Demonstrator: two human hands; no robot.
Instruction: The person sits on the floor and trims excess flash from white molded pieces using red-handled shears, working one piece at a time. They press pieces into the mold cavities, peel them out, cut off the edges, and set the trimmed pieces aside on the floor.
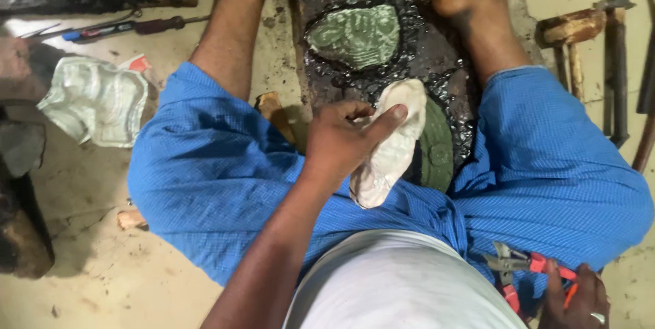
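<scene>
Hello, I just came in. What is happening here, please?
A person sits on the floor with a black pitch-covered block between the legs. The left hand holds a pale embossed metal piece over it. The right hand holds red-handled pliers at the hip. Another embossed piece lies on the block.

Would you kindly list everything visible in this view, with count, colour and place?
pale embossed sheet: one, whitish, centre, gripped by the left hand
pitch block: one, black and glossy, between the legs
green embossed pieces: two, green, set in the pitch block
pliers: one, red-handled, lower right, in the right hand
hammers: two or so, rusty, right floor
screwdriver-like tools: a few, upper left floor
crumpled pale sheet: one, whitish-green, left floor
blue cloth: one, over the lap
left hand: one, centre
right hand: one, lower right corner
</scene>
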